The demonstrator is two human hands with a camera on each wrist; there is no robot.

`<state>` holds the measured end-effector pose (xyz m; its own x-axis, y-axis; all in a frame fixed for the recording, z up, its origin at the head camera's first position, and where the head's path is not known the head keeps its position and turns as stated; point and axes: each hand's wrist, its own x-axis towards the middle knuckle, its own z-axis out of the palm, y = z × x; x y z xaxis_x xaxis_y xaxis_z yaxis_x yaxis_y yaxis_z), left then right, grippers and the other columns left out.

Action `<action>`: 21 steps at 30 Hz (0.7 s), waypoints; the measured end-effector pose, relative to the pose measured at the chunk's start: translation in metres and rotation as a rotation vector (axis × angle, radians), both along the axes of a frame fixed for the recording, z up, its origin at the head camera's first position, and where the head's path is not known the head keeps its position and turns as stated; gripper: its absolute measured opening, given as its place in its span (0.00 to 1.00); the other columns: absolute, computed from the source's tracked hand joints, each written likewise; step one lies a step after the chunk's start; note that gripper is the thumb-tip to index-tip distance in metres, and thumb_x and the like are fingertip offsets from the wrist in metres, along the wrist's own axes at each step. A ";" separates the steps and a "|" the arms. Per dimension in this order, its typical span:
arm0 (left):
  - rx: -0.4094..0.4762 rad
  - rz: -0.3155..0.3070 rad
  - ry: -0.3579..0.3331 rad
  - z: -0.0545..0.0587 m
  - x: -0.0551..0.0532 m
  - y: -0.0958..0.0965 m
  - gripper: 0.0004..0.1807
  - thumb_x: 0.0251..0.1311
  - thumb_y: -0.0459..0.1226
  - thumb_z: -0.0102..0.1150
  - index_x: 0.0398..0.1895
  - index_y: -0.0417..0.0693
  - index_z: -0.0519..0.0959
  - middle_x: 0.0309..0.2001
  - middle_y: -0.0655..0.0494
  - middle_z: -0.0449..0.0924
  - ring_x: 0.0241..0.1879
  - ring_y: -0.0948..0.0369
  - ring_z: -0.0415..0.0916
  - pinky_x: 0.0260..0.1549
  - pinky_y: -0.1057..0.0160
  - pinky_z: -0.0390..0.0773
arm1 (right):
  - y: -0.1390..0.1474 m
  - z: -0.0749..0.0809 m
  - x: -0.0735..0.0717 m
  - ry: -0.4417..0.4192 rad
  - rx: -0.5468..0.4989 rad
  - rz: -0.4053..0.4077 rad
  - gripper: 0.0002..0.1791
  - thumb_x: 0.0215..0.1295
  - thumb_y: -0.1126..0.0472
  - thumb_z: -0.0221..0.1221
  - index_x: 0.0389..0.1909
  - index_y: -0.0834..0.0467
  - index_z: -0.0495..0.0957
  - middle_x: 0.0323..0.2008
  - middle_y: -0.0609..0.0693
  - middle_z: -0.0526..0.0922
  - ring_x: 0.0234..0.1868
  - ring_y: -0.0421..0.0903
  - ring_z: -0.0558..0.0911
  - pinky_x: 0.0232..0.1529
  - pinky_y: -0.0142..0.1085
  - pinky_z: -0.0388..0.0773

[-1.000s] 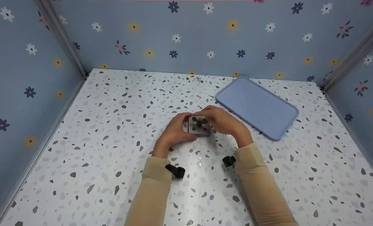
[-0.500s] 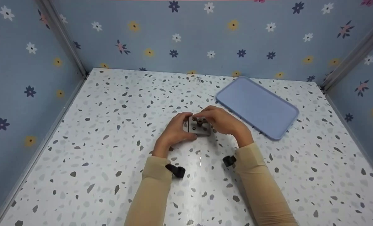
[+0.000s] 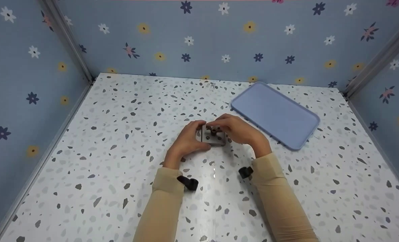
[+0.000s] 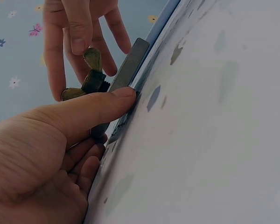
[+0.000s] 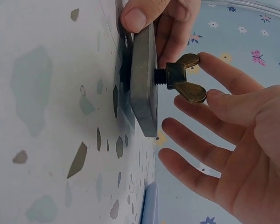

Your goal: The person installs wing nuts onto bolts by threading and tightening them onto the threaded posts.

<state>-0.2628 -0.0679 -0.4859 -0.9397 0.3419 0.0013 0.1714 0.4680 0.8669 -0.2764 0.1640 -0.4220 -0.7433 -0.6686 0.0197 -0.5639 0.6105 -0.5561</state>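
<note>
A square grey metal plate (image 3: 214, 139) with several round holes lies at the middle of the table, partly covered by the hands. From it rises a dark threaded shank carrying a brass-coloured wing nut (image 5: 176, 76). My left hand (image 3: 187, 138) grips the plate from the left, its thumb on the near edge and fingers at the far edge. On the other side, my right hand (image 3: 238, 130) has thumb and index fingertips on the two wings, pinching the wing nut, while the other fingers spread loosely. Some thread shows between nut and plate in the right wrist view.
A shallow blue-lilac tray (image 3: 276, 114) lies slantwise behind and right of the right hand. The speckled white table (image 3: 119, 134) is bounded by flower-patterned walls (image 3: 203, 37) at the back and sides. Black camera mounts (image 3: 190, 183) stick out at both wrists.
Almost nothing differs: both hands keep their places on the plate and wing nut. The right hand's fingers shift only very slightly.
</note>
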 end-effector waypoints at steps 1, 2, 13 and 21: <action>0.004 -0.003 0.003 0.000 0.000 0.000 0.52 0.46 0.36 0.83 0.78 0.47 0.67 0.74 0.50 0.70 0.73 0.52 0.67 0.77 0.54 0.63 | 0.000 0.000 0.000 0.005 -0.002 0.008 0.26 0.81 0.73 0.47 0.71 0.53 0.79 0.60 0.60 0.81 0.63 0.57 0.80 0.67 0.51 0.78; 0.009 -0.007 0.007 0.000 0.000 -0.001 0.52 0.46 0.36 0.83 0.78 0.46 0.68 0.74 0.49 0.70 0.73 0.52 0.67 0.77 0.55 0.63 | 0.000 0.000 0.000 0.009 -0.003 0.015 0.26 0.81 0.73 0.47 0.71 0.53 0.79 0.60 0.60 0.81 0.62 0.57 0.80 0.66 0.51 0.78; 0.004 0.005 0.004 -0.002 0.000 0.001 0.52 0.46 0.36 0.83 0.78 0.47 0.68 0.74 0.49 0.70 0.74 0.52 0.67 0.78 0.54 0.62 | 0.002 0.001 0.001 -0.017 0.007 -0.021 0.26 0.80 0.72 0.49 0.72 0.51 0.78 0.62 0.60 0.81 0.63 0.57 0.80 0.67 0.51 0.78; 0.011 0.002 0.002 -0.001 0.000 0.000 0.53 0.45 0.35 0.84 0.78 0.47 0.68 0.74 0.49 0.71 0.73 0.52 0.67 0.78 0.54 0.62 | 0.002 0.003 0.001 -0.051 0.032 -0.058 0.26 0.81 0.69 0.51 0.74 0.50 0.77 0.65 0.59 0.79 0.64 0.55 0.79 0.66 0.51 0.78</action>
<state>-0.2633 -0.0677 -0.4866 -0.9404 0.3401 0.0070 0.1724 0.4589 0.8716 -0.2751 0.1657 -0.4191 -0.7804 -0.6240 -0.0394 -0.4986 0.6591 -0.5630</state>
